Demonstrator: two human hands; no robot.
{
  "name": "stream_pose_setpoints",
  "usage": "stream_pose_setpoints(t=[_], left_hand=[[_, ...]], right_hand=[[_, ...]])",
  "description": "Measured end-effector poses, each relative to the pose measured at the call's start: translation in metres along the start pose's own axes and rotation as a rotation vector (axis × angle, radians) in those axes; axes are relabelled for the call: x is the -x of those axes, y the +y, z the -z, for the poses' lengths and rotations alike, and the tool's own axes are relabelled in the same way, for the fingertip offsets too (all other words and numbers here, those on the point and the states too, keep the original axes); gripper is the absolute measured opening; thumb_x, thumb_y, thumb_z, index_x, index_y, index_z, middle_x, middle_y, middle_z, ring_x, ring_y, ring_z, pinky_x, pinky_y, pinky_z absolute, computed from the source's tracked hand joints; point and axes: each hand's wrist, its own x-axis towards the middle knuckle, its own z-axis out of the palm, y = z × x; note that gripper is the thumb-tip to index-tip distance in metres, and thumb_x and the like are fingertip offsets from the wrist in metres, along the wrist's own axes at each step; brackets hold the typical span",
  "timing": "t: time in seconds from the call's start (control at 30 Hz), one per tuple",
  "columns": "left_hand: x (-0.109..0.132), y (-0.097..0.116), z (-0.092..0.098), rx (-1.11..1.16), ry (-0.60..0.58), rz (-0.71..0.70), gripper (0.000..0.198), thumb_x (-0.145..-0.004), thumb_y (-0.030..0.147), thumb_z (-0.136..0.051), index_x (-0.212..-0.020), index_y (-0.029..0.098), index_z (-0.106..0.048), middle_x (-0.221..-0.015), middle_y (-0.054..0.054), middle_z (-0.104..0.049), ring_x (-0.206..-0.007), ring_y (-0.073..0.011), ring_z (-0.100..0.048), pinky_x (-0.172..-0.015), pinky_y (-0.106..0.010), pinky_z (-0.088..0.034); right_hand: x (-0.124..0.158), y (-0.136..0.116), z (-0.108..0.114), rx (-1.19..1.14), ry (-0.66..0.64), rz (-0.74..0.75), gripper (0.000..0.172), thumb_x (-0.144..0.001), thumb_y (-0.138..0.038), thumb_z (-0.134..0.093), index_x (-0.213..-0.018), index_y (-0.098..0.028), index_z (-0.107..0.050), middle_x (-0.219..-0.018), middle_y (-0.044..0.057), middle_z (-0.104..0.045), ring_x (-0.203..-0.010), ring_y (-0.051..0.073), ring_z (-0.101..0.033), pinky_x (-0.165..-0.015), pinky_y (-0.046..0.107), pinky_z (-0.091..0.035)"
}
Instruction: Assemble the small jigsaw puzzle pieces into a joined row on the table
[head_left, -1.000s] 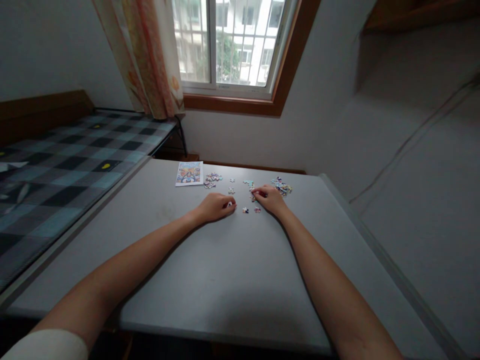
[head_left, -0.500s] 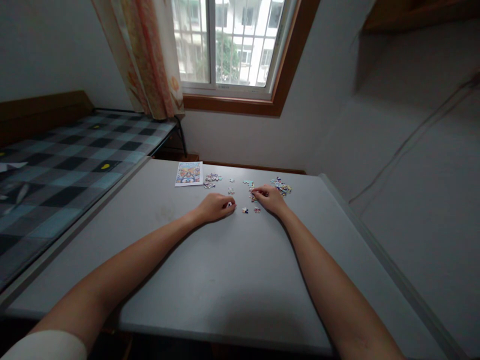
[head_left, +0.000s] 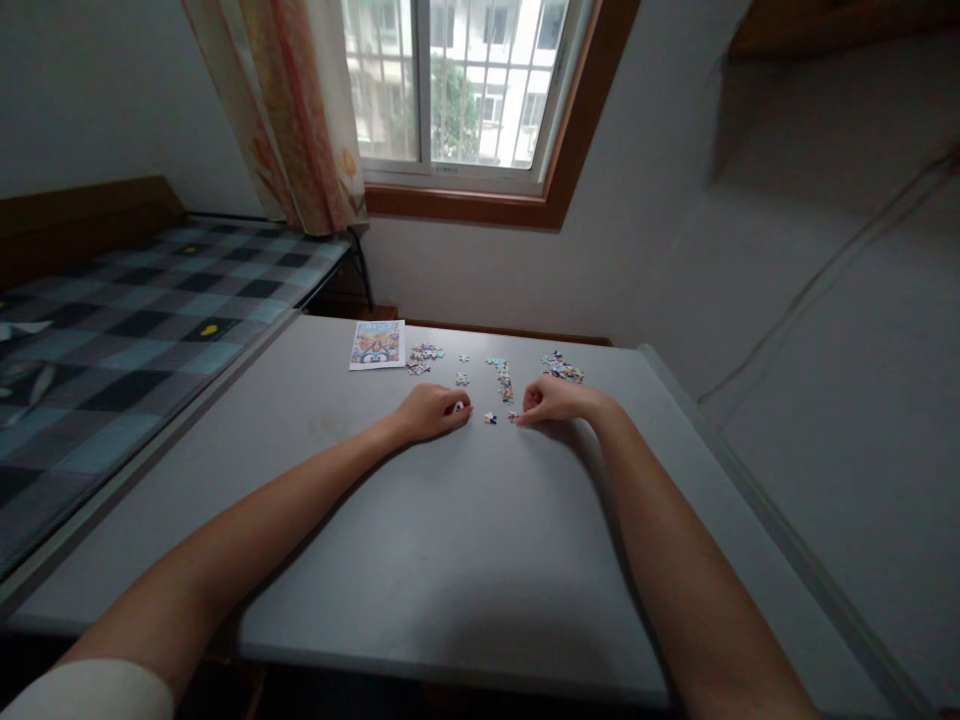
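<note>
My left hand [head_left: 435, 411] rests on the table with its fingers curled together around a puzzle piece [head_left: 459, 407], of which a small white and dark part shows. With thumb and fingers pinched, my right hand [head_left: 546, 399] touches a small reddish puzzle piece [head_left: 513, 417] on the tabletop. Between the two hands lies a dark-and-cream puzzle piece [head_left: 490, 418]. Just beyond, a partly joined strip of puzzle [head_left: 505, 381] bends left at its far end. Single pieces, one of them a pale puzzle piece [head_left: 462, 379], lie to its left.
A loose pile of puzzle pieces [head_left: 425, 356] sits left of the strip, another pile [head_left: 561, 367] right of it. The printed picture sheet [head_left: 377, 345] lies at the far left of the grey table [head_left: 420, 560]. A bed [head_left: 187, 300] adjoins the left side.
My right hand has left the joined strip and moved nearer to me, down to the small reddish piece. My left hand has stayed in place.
</note>
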Motion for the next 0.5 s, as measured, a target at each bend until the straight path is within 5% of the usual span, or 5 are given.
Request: stream_pose_setpoints(t=[0.33,0.5], left_hand=[[-0.0007,-0.0004,-0.0013,0.0,0.003,-0.002,0.023,-0.09,0.032,-0.054,-0.087,0.018,-0.071,-0.06,0.001,-0.062,-0.052,-0.0094,-0.051,-0.055,-0.021,-0.03],[-0.0003,-0.0012,-0.0023,-0.004,0.009,-0.008,0.023,-0.09,0.033,-0.054,-0.087,0.018,-0.071,-0.06,0.001,-0.062,-0.052,-0.0095,-0.051,-0.055,-0.021,-0.031]], right_hand=[[-0.0041,-0.0108,-0.0051,0.041,0.027,0.063,0.022,-0.067,-0.029,-0.074,-0.084,-0.017,-0.069,-0.074,0.001,-0.065,-0.063,0.012,-0.055,-0.057,0.022,-0.037],[-0.0008,-0.0123,-0.0042,0.06,0.039,0.026,0.024,-0.069,-0.037,-0.074,-0.08,-0.017,-0.068,-0.072,0.002,-0.065,-0.063,0.012,-0.055,-0.056,0.022,-0.036]])
